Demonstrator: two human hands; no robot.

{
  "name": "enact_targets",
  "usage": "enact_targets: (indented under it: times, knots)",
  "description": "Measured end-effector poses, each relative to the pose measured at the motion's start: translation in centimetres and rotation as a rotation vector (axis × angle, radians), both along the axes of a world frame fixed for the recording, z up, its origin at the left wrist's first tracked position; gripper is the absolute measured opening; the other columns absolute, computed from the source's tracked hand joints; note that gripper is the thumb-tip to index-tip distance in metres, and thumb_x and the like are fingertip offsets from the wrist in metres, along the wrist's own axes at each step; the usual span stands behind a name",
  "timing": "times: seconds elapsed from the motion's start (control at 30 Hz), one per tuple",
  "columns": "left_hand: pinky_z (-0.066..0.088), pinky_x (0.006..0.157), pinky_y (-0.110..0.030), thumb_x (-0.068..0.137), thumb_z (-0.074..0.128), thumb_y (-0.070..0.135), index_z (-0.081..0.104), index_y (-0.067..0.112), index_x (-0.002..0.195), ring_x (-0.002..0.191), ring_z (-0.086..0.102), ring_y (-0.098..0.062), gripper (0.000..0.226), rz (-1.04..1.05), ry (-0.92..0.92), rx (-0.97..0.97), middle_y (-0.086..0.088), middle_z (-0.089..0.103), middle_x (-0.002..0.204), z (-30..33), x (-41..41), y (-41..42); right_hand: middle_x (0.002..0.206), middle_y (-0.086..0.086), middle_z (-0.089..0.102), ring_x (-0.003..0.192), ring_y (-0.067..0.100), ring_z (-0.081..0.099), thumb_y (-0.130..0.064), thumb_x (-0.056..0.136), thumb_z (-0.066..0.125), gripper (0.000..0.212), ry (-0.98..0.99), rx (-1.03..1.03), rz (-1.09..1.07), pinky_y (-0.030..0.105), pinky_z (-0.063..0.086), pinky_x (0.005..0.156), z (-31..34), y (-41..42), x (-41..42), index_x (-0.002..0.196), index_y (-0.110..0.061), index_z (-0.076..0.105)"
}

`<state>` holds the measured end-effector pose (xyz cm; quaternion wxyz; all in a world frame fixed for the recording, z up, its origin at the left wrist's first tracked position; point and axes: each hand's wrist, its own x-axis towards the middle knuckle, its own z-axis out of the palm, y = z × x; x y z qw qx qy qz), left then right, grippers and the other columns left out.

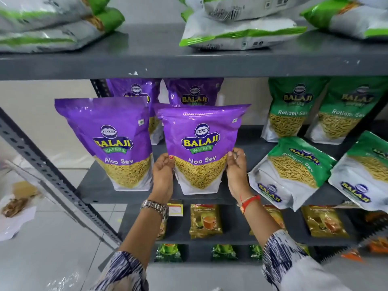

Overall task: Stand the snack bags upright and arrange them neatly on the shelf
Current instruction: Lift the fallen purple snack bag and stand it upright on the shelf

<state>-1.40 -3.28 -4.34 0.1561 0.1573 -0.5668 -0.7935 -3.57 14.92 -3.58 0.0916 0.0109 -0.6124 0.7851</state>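
Observation:
A purple Aloo Sev bag (199,143) stands upright at the front of the grey middle shelf (98,190). My left hand (162,175) grips its lower left side and my right hand (236,171) grips its lower right side. A second purple Aloo Sev bag (109,139) stands upright just to its left. Two more purple bags (134,91) (193,93) stand behind them. On the right, two green Ratlami Sev bags (291,110) (344,114) stand at the back. Two other green bags (294,171) (363,171) lie tilted in front.
Green and white bags (241,28) lie flat on the top shelf (189,66). Yellow tea packets (204,221) line the shelf below, with green packets (168,252) under those. A slotted metal upright (52,175) runs diagonally at the left. Paper and scraps (16,206) lie on the tiled floor.

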Motion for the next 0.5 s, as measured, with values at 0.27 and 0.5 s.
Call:
enact_targets:
  times: [0.27, 0.5]
  knots:
    - [0.042, 0.077, -0.022, 0.091, 0.046, 0.005, 0.051, -0.001, 0.116, 0.079, 0.053, -0.011, 0.026, 0.069, 0.005, -0.018, -0.007, 0.06, 0.094, -0.6, -1.1, -0.3, 0.096, 0.002, 0.06, 0.078, -0.005, 0.062, -0.015, 0.099, 0.035, 0.015, -0.006, 0.015, -0.002, 0.013, 0.048, 0.067, -1.1, -0.9, -0.6, 0.094, -0.023, 0.047]
    - [0.039, 0.105, -0.028, 0.092, 0.041, 0.002, 0.041, 0.006, 0.132, 0.122, 0.048, -0.006, 0.04, 0.388, 0.155, -0.182, -0.01, 0.047, 0.137, -0.8, 2.4, 4.8, 0.116, 0.009, 0.059, 0.102, -0.003, 0.058, -0.007, 0.094, 0.043, 0.021, 0.108, 0.115, -0.119, 0.01, 0.043, 0.087, 0.0, 1.6, 2.0, 0.109, -0.022, 0.045]
